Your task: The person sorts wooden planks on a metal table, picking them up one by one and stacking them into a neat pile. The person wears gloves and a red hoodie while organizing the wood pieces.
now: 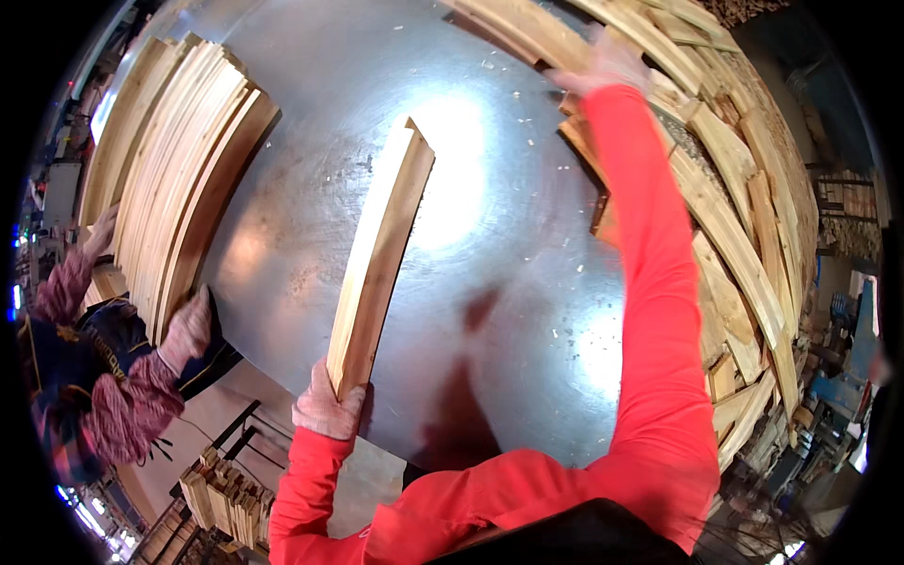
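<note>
My left hand (330, 407), in a pale glove, is closed around the near end of a light wooden board (381, 254). That piece lies lengthwise on the metal table and points away from me; whether it is one board or two together I cannot tell. My right arm stretches to the far right. There my gloved right hand (610, 68), slightly blurred, grips the end of another wooden board (527, 30) at the edge of the wood pile, its thumb and fingers on either side. Some of its fingers are hard to make out.
Shiny metal table (311, 141) with scattered wood chips. At left, a co-worker's gloved hands (188, 330) hold the sides of a stack of boards (179, 179). A heap of loose wood pieces (734, 207) fills the right side; short brown pieces (589, 151) lie beside my right arm. More wood (226, 499) sits below left.
</note>
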Demonstrator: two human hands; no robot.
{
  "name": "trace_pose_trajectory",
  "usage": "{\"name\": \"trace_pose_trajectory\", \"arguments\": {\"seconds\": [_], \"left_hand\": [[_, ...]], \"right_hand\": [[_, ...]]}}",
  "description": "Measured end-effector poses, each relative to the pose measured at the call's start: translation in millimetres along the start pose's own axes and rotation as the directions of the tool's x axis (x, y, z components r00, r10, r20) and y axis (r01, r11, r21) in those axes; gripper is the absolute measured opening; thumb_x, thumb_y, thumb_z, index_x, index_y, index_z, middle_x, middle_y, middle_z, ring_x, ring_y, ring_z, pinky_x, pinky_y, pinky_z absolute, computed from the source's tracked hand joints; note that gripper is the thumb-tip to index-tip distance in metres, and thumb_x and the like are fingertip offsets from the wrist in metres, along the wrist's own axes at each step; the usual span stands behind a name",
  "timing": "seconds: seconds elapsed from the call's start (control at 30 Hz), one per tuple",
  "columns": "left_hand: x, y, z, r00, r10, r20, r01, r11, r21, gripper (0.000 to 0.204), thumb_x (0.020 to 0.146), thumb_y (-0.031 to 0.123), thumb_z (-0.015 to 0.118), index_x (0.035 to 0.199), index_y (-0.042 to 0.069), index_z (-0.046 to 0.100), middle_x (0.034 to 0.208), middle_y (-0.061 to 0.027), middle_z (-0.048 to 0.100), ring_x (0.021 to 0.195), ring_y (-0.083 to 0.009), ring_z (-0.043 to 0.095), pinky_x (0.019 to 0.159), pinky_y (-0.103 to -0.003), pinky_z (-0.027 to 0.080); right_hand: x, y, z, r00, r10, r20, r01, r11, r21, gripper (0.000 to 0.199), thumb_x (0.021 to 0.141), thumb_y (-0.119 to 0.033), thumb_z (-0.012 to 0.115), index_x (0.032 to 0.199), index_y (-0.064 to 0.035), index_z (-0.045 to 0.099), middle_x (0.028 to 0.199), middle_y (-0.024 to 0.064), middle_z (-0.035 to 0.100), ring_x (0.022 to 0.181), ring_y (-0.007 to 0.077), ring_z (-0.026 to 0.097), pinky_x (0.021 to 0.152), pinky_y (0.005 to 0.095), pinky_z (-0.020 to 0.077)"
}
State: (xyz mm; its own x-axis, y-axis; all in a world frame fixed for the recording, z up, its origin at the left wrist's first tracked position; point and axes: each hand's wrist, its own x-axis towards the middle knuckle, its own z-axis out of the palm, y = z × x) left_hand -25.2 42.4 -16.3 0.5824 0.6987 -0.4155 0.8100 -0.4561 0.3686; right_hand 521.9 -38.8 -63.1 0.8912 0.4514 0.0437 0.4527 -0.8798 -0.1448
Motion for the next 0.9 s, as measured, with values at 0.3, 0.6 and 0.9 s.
{"name": "trace_pose_trajectory", "arguments": {"seconds": [0.3, 0.6, 0.9], "left_hand": [[14.8, -16.3, -7.5, 0.971, -0.201, -0.128, 0.176, 0.968, -0.18, 0.059, 0.079, 0.019, 0.073, 0.132, 0.016, 0.047, 0.097, -0.0191, 0.069, 0.087, -0.0373, 0.068, 0.075, -0.043, 0.054], [17.4, -3.2, -7.8, 0.99, -0.128, -0.052, 0.133, 0.986, 0.104, 0.067, 0.085, 0.026, 0.068, 0.143, 0.027, 0.035, 0.114, -0.0163, 0.065, 0.102, -0.0329, 0.064, 0.086, -0.042, 0.049], [-23.1, -32.4, 12.3, 0.722, 0.427, -0.545, -0.185, 0.878, 0.442, 0.079, 0.075, 0.025, 0.077, 0.139, 0.001, 0.036, 0.126, -0.0214, 0.055, 0.116, -0.0388, 0.054, 0.097, -0.042, 0.046]], "right_hand": [[-107.2, 37.7, -13.3, 0.938, 0.21, 0.277, -0.215, 0.977, -0.01, 0.1, 0.07, -0.057, 0.07, 0.147, -0.0085, 0.029, 0.14, 0.0256, 0.041, 0.126, 0.0404, 0.046, 0.105, 0.0434, 0.0403], [-348.9, 84.7, -89.5, 0.861, 0.105, 0.497, -0.504, 0.047, 0.862, 0.061, 0.08, -0.038, 0.074, 0.124, -0.0008, 0.056, 0.098, 0.0088, 0.064, 0.083, 0.0168, 0.061, 0.076, 0.0325, 0.0516], [-419.5, 20.4, -38.5, 0.691, -0.615, 0.378, -0.718, -0.525, 0.458, 0.047, 0.085, -0.04, 0.071, 0.111, -0.0019, 0.06, 0.092, 0.0159, 0.067, 0.077, 0.0257, 0.065, 0.072, 0.0363, 0.0528]]}}
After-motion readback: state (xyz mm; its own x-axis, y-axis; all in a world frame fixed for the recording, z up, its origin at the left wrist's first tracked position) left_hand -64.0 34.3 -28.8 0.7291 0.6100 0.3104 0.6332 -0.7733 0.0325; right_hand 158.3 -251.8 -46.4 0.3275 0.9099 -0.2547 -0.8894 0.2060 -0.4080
